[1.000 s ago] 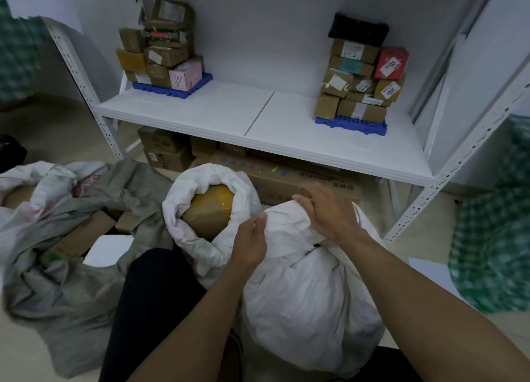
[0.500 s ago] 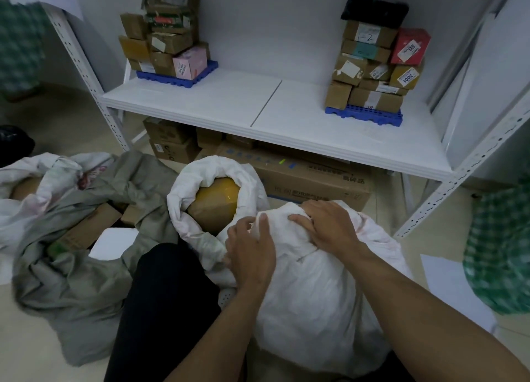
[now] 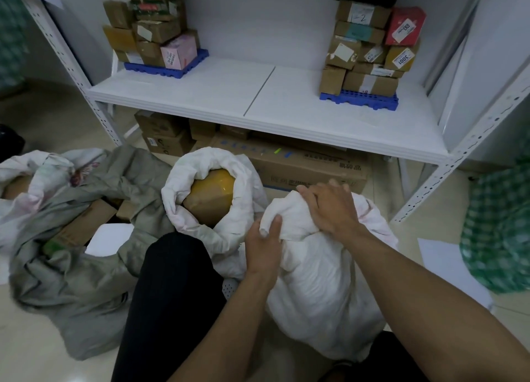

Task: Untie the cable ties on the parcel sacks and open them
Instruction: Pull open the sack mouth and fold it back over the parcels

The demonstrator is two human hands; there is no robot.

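Hands were both on the neck of the white sack [image 3: 321,281] standing between the person's knees on the floor, and in the last second they had shifted along it. The left hand [image 3: 262,245], which a moment before had pinched the near side of the bunched cloth lower down, had slid up and was clenched on a fold at the edge of the gather, thumb pressed over it. The right hand [image 3: 329,207] had moved from a flat press on top to a cupped hold over the crown of the bundle, fingers curled down its far side. No cable tie could be made out under the palms, so whether it was off or on could not be told; the mouth was shut and gathered, which read as a sack yet to be opened. Just beside it to the left stood the open sack [image 3: 212,181], rim rolled back around a yellow-brown parcel [image 3: 210,194], that one apparently done. The grey sack [image 3: 86,267] lay slumped further left with cartons showing. The regrip suggested the person was feeling for the tie or readying to spread the neck.
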